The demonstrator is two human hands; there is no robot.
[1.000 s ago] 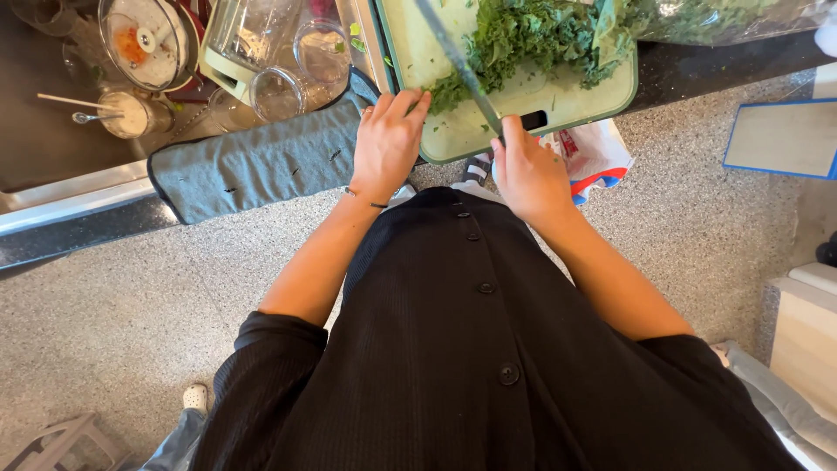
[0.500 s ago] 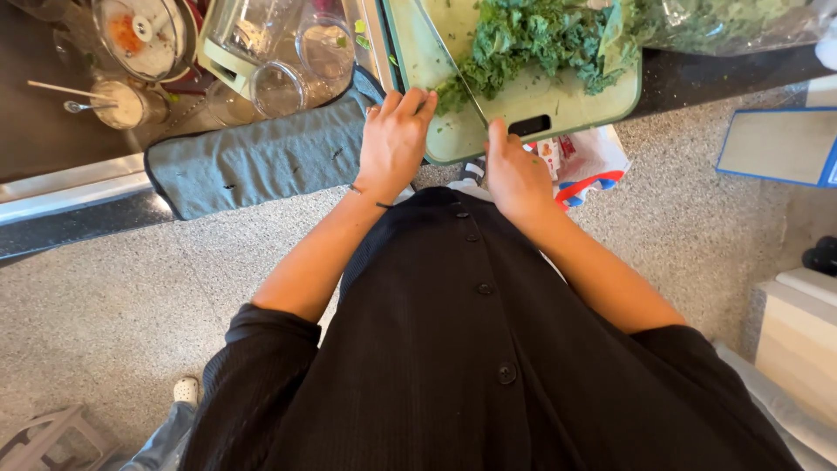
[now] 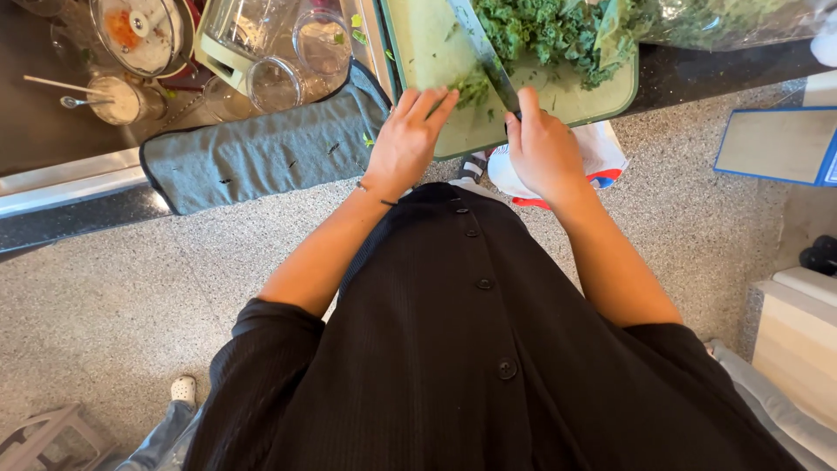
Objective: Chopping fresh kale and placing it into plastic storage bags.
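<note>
Head view shows the right hand (image 3: 545, 148) clamped around the handle of a kitchen knife (image 3: 485, 54), its blade angled across a pale green cutting board (image 3: 427, 52) on the dark surface (image 3: 724, 65). The left hand (image 3: 408, 139) lies flat on the board's near edge, fingers together, beside a small clump of chopped greens (image 3: 472, 87); the main heap of kale (image 3: 545, 30) sits further up the board. The leaves look light, springy and loose, best gathered in a bunch under curled fingers. A clear plastic bag (image 3: 715, 22) of greens lies at the board's right end. A blue-edged flat package (image 3: 776, 144) rests on the floor.
</note>
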